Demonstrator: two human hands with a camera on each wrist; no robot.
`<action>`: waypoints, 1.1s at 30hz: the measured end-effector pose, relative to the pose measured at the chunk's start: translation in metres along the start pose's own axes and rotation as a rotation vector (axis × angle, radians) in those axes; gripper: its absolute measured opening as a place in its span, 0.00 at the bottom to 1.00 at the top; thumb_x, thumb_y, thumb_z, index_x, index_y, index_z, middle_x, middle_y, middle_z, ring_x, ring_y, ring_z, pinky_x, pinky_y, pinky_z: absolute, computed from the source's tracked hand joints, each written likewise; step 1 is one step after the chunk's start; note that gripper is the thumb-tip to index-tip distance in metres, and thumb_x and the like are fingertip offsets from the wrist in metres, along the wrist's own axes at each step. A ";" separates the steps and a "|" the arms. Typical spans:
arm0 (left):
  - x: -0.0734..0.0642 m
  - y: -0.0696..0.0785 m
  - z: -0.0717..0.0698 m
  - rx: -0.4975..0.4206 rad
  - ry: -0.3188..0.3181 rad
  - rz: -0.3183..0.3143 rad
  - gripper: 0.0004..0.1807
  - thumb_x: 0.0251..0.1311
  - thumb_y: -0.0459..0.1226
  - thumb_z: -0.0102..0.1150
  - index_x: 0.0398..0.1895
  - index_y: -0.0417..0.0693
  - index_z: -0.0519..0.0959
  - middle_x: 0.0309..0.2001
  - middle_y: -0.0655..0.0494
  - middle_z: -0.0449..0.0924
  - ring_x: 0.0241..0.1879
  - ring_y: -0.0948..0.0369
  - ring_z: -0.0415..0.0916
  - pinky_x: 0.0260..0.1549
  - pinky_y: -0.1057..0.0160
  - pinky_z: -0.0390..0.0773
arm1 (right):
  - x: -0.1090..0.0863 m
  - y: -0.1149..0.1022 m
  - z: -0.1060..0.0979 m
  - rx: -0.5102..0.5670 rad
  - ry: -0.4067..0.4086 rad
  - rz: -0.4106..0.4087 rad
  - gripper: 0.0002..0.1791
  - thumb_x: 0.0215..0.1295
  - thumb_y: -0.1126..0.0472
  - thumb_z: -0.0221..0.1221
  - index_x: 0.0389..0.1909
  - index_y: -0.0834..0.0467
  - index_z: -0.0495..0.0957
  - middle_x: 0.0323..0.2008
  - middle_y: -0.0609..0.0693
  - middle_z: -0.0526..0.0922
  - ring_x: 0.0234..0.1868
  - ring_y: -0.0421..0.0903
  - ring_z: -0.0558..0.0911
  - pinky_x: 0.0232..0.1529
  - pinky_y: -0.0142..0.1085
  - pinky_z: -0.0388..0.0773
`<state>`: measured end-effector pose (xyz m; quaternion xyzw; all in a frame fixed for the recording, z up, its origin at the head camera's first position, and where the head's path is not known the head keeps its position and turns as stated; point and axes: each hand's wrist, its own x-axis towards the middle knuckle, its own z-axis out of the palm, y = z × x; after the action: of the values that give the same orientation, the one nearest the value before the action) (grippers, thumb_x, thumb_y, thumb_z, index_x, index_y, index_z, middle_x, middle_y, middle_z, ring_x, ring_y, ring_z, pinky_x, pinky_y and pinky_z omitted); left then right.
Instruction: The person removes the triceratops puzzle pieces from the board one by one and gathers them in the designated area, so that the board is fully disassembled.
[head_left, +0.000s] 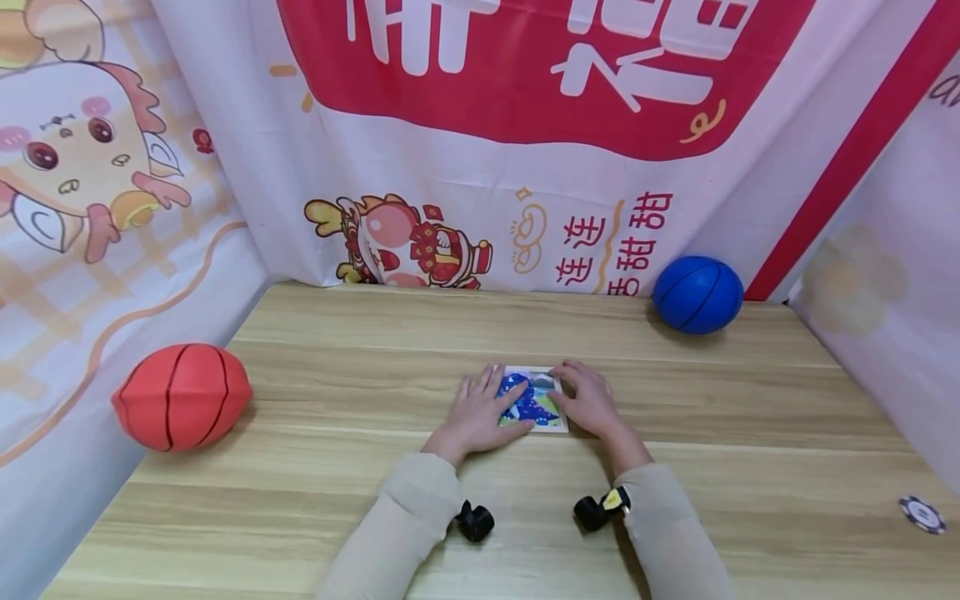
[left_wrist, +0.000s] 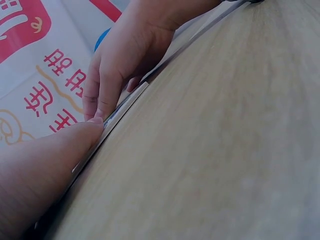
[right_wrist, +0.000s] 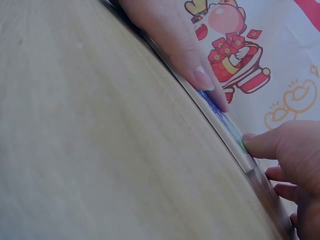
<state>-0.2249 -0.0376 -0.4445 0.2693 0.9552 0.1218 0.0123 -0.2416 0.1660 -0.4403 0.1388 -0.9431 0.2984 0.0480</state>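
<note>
A small, thin picture board (head_left: 536, 407) with a white border and a blue and green print lies flat on the wooden table. My left hand (head_left: 480, 415) rests spread over its left part, thumb along the near edge and fingers reaching across the print. From the right, my right hand (head_left: 590, 400) touches the board, its thumb on the right side of the print and its forefinger by the far right corner. The right wrist view shows that thumb on the board's edge (right_wrist: 247, 162), with the other fingers bent beside it. Parts of the print are hidden under both hands.
A red ball (head_left: 183, 397) with black lines, pointed at its sides, stands at the table's left. At the back right sits a blue ball (head_left: 697, 295). A poker chip (head_left: 922, 514) lies near the right edge. Printed cloths (head_left: 465, 167) hang behind and along both sides.
</note>
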 end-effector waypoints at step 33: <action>0.001 0.002 0.000 -0.019 -0.063 -0.047 0.39 0.51 0.67 0.26 0.66 0.63 0.47 0.66 0.48 0.31 0.63 0.52 0.25 0.56 0.47 0.30 | 0.008 -0.009 0.008 0.392 0.137 0.123 0.16 0.51 0.73 0.56 0.43 0.62 0.72 0.28 0.54 0.73 0.30 0.48 0.70 0.32 0.36 0.68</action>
<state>-0.2247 -0.0356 -0.4441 0.2505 0.9592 0.1219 0.0479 -0.2469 0.1531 -0.4404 0.0669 -0.8681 0.4874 0.0658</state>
